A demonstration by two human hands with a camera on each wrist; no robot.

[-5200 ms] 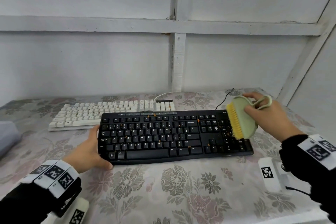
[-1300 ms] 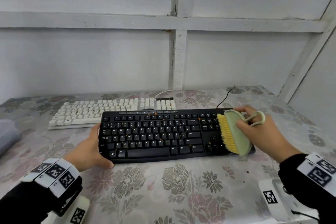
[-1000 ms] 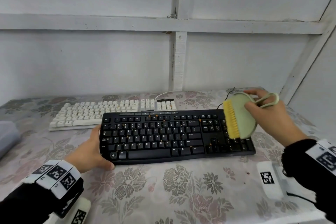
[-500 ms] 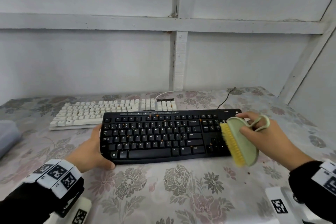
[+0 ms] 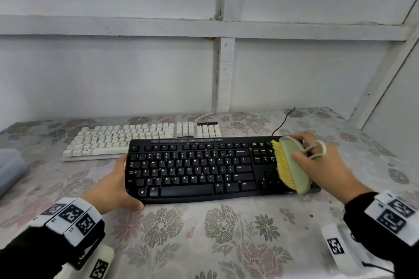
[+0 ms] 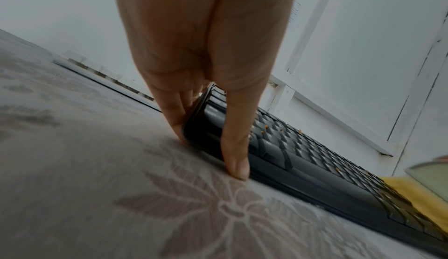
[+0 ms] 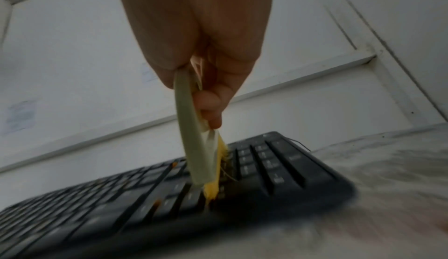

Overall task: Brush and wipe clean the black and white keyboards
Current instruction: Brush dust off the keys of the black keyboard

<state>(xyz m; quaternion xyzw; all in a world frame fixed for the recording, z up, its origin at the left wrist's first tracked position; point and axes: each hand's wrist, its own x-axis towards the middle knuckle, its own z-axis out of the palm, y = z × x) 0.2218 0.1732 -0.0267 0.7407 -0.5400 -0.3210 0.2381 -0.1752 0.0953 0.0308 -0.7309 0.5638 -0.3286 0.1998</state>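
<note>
The black keyboard [image 5: 204, 167] lies flat on the table [image 5: 204, 233], which carries a floral cloth. The white keyboard [image 5: 127, 138] lies directly behind it, offset to the left, with the two housings just beside each other.

Left hand [image 5: 113, 186]: braced against the left end of the black keyboard. The thumb [image 6: 236, 148] lies along the front corner and the fingers [image 6: 174, 117] along the side edge. The fingers are straight; the grip is a flat press, not a clasp.

Right hand [image 5: 322, 165]: clenched around a pale green brush [image 5: 294, 167], with fingers passed through its loop handle. The yellow bristles [image 7: 214, 184] touch the keys at the right end of the black keyboard, beside the number pad.

Small orange crumbs [image 5: 202, 174] are scattered among the keys. A grey object [image 5: 10, 170] sits at the table's left edge.
</note>
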